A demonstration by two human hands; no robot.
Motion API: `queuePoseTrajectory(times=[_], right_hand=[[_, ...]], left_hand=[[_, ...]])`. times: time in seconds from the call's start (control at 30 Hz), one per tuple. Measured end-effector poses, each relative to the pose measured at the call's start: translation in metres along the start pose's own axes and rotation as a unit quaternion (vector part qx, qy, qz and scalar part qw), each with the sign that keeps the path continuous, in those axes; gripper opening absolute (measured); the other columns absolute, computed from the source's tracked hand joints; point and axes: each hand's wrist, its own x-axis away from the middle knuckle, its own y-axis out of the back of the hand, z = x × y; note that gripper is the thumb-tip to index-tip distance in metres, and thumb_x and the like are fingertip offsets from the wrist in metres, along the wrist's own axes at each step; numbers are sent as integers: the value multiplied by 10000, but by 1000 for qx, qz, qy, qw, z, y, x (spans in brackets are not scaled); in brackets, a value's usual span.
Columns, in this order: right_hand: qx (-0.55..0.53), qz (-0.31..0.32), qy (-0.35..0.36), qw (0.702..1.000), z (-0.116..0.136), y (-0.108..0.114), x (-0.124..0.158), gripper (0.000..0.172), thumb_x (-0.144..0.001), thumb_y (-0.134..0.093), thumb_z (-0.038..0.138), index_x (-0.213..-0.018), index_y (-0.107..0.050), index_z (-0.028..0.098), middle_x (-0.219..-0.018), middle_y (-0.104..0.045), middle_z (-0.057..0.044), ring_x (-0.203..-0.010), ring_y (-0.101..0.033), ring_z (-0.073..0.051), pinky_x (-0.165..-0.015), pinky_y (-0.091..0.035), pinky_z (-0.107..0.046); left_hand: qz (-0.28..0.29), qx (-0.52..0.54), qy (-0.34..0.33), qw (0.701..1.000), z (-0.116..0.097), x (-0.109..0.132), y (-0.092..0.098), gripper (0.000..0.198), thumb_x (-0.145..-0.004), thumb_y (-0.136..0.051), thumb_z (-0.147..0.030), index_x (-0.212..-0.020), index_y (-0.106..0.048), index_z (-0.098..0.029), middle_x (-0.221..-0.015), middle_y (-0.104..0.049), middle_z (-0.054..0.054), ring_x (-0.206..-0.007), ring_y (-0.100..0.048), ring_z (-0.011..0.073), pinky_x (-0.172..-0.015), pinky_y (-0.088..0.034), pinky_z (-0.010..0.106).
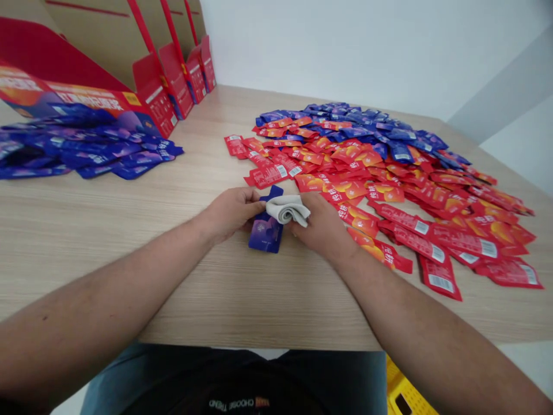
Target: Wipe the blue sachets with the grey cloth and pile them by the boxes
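Observation:
Near the middle of the table, my left hand (233, 214) pinches the left edge of a blue-purple pouch (266, 235) with a narrow spout end pointing away from me. My right hand (318, 222) is closed round a folded light grey cloth (288, 208). The cloth lies over the upper middle of the pouch and hides part of it. Some of my right fingers are hidden behind the cloth. Just to the right of my right hand begins a spread of red-orange pouches (358, 218).
Blue pouches (367, 124) lie at the back of the red ones. Another blue pile (95, 147) sits at left before open red cardboard boxes (158, 109). The wooden table (259, 311) meets a white wall (345, 52). Something yellow (406, 392) shows below the table's right front.

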Motion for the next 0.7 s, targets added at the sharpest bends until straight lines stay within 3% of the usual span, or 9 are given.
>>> queuePoseTrajectory(times=[0.1, 0.17, 0.27, 0.33, 0.5, 0.63, 0.7], right_hand=[[15, -8, -31, 999, 2, 4, -2, 165, -856, -687, 300, -975, -640, 195, -963, -690, -88, -918, -635, -255, -768, -492, -360], [5, 6, -11, 1000, 9, 8, 0, 165, -851, -695, 295, -974, -644, 197, -967, -691, -89, -931, -638, -253, -784, -502, -362], [-43, 109, 81, 990, 20, 14, 4, 193, -847, -691, 221, -1038, -662, 213, -1011, -697, -70, -957, -643, -228, -816, -516, -340], [-45, 140, 98, 984, 21, 17, 5, 217, -847, -687, 199, -1062, -664, 219, -1021, -693, -66, -948, -645, -220, -801, -517, -330], [41, 24, 19, 999, 11, 16, 2, 143, -828, -687, 233, -963, -650, 203, -937, -685, -79, -934, -637, -260, -785, -510, -368], [-27, 89, 82, 992, 14, 13, 5, 212, -828, -705, 243, -1035, -675, 211, -983, -702, -68, -925, -651, -231, -783, -525, -341], [-18, 74, 59, 995, 13, 13, 4, 206, -832, -701, 250, -1032, -685, 205, -974, -707, -69, -925, -655, -236, -785, -527, -350]], left_hand=[[9, 5, -7, 1000, 2, 0, -3, 145, -891, -653, -215, -765, -587, -187, -625, -611, -16, -501, -563, 114, -493, -483, 238], [3, 7, -20, 1000, 4, -2, -4, 151, -908, -619, -229, -766, -582, -193, -616, -598, -20, -493, -557, 119, -485, -475, 246], [-10, -20, -52, 998, 7, -4, -3, 129, -896, -625, -228, -777, -592, -191, -623, -594, -21, -497, -527, 107, -470, -428, 229], [-3, -41, -57, 998, 7, -4, -3, 121, -897, -624, -231, -788, -587, -194, -611, -585, -23, -489, -513, 107, -458, -407, 227], [25, -50, -45, 997, 3, 0, -4, 115, -910, -576, -216, -799, -550, -202, -599, -562, -29, -486, -517, 120, -466, -413, 237], [26, -98, -99, 990, 4, 0, -3, 109, -846, -624, -203, -748, -582, -184, -618, -542, -31, -536, -463, 98, -505, -352, 221], [43, -95, -105, 989, 6, -1, -2, 91, -817, -617, -185, -733, -581, -180, -644, -558, -23, -570, -467, 104, -534, -353, 231]])
